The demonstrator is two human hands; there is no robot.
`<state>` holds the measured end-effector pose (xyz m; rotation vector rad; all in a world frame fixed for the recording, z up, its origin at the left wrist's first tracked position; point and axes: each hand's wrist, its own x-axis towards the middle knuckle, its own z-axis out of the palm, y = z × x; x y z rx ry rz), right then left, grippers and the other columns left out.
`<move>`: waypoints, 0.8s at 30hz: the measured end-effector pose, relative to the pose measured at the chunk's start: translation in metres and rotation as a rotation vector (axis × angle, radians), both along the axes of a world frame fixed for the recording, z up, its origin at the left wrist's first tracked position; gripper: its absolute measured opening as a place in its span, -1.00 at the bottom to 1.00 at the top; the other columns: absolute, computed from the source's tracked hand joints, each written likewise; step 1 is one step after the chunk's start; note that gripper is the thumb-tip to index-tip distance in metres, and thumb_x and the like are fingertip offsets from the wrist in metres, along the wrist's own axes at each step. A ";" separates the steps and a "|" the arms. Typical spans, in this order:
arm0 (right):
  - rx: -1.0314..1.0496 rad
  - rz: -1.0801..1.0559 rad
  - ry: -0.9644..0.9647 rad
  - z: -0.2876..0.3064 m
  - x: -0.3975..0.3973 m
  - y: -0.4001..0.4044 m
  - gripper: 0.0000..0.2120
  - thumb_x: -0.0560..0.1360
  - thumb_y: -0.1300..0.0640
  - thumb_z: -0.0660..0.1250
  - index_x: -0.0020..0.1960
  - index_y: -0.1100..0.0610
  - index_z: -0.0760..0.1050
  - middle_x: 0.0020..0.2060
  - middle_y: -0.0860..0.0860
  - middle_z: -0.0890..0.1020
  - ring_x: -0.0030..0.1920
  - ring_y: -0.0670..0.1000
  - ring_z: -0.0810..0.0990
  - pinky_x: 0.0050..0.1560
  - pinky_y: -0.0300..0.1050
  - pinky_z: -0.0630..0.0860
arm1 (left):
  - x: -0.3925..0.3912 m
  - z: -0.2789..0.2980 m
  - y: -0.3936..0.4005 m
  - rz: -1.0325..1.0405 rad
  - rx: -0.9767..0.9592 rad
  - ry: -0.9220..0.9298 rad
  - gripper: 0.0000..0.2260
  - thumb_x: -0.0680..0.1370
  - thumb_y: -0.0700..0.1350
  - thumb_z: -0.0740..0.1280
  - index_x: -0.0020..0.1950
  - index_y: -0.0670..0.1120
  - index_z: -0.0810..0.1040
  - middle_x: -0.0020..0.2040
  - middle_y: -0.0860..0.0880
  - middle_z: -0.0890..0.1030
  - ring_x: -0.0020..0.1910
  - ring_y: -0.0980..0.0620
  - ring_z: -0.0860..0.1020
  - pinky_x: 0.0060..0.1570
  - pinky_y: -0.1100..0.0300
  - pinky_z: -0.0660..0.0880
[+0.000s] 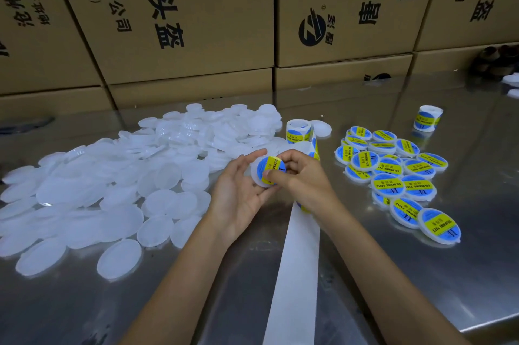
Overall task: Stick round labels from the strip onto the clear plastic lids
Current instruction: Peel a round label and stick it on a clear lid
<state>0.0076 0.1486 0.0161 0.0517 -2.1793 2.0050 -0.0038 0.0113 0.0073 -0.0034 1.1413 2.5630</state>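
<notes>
A clear lid (pixel 259 176) is cradled in the left hand (pixel 238 193), fingers curled behind its rim so that the face is presented upward and steadied. A round label (pixel 271 169) is pressed onto that face by the right hand (pixel 302 176), whose thumb and curled fingers bear on the label's edge, presumably to seat it without creases. The work is held just above the steel tabletop (pixel 421 274), between the two stocks. Unlabelled lids (pixel 118 193) are heaped to the left, within reach of the holding hand; finished lids (pixel 393 173) are gathered to the right. The spent backing strip (pixel 297 274) is trailed toward the operator from a label roll (pixel 298 131) standing behind the hands; a second roll (pixel 427 119) stands farther right. "SOLDERING PASTE" is printed on the yellow band of each blue label. Chinese characters are printed on the stacked cartons (pixel 196 21) behind; a circular logo is also shown.
</notes>
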 end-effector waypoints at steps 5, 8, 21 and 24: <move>0.027 -0.062 0.031 -0.009 -0.003 -0.005 -0.81 0.42 0.30 0.47 -0.18 0.07 0.52 -0.28 -0.03 0.64 -0.30 -0.12 0.56 -0.22 -0.31 0.51 | 0.002 0.002 0.002 -0.010 -0.041 0.015 -0.60 0.70 0.03 0.10 0.38 -0.18 0.49 0.25 -0.30 0.61 0.18 -0.20 0.64 0.19 0.00 0.59; 0.027 -0.074 0.048 -0.011 -0.003 -0.003 -0.82 0.41 0.28 0.48 -0.18 0.05 0.52 -0.32 -0.07 0.63 -0.33 -0.16 0.57 -0.25 -0.33 0.49 | 0.004 0.003 0.006 -0.007 -0.057 0.028 -0.60 0.69 0.02 0.10 0.39 -0.18 0.49 0.25 -0.29 0.62 0.14 -0.18 0.66 0.21 0.00 0.57; 0.101 -0.112 0.092 -0.015 0.000 -0.004 -0.85 0.41 0.21 0.48 -0.12 0.10 0.51 -0.33 -0.06 0.60 -0.33 -0.10 0.52 -0.18 -0.04 0.54 | 0.012 0.008 0.011 0.012 -0.114 0.050 -0.65 0.66 -0.04 0.19 0.38 -0.16 0.51 0.25 -0.32 0.61 0.11 -0.16 0.67 0.17 0.04 0.60; 0.262 -0.166 0.135 -0.017 0.002 -0.003 -0.83 0.41 0.09 0.49 -0.11 0.03 0.51 -0.28 -0.13 0.58 -0.34 -0.18 0.47 -0.24 -0.13 0.45 | 0.012 0.009 0.011 0.028 -0.158 0.056 -0.67 0.62 -0.11 0.25 0.36 -0.17 0.54 0.23 -0.32 0.61 0.10 -0.15 0.67 0.23 0.00 0.56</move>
